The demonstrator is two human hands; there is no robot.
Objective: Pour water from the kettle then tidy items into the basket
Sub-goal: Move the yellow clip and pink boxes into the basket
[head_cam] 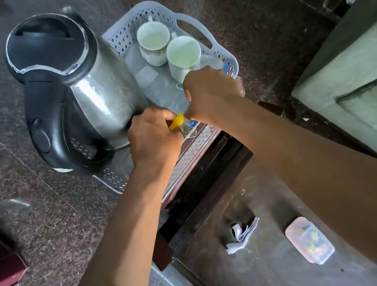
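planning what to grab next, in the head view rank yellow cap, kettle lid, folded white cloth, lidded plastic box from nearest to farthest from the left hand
1. yellow cap, at the left hand fingertips.
2. kettle lid, up left.
3. folded white cloth, lower right.
4. lidded plastic box, farther right.

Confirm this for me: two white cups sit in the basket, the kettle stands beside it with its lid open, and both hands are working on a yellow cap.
One detail is wrong: the head view shows the kettle's black lid closed, not open. The rest holds: two white cups sit in the basket, the kettle stands beside it, and the left hand and right hand work at the yellow cap.
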